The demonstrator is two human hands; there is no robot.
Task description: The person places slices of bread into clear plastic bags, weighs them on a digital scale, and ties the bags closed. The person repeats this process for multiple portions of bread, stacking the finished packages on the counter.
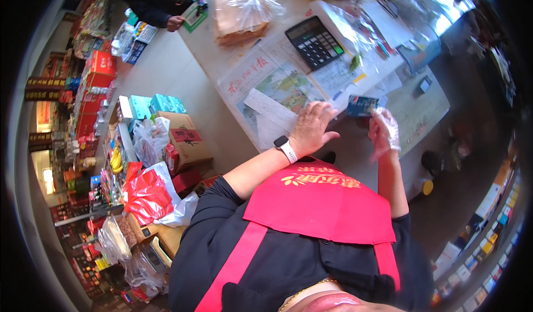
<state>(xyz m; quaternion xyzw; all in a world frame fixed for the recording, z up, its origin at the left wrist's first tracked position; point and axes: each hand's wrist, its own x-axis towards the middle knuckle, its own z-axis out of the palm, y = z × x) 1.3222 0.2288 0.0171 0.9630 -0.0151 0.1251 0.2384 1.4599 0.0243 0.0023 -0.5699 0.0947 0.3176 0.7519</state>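
My left hand point(313, 128), bare and with a white-strapped smartwatch point(286, 147) on its wrist, is at the near edge of the counter. It is beside a white paper strip point(270, 108) and holds nothing; its thumb stands apart from the fingers. A thin clear plastic glove covers my right hand point(385, 129), which grips a dark blue card point(361, 105) by its right end, just off the counter's edge. Beyond my left hand lies a printed newspaper point(287, 83). A black desk calculator point(314, 43) rests on the papers further off.
A stack of brown paper in a clear bag point(243, 14) sits on the counter point(204, 49). Another person's hand point(175, 22) is near a green-edged card sign point(195, 17). Cardboard boxes point(183, 137) and a red plastic bag point(148, 195) stand left; a lower surface point(420, 108) adjoins right.
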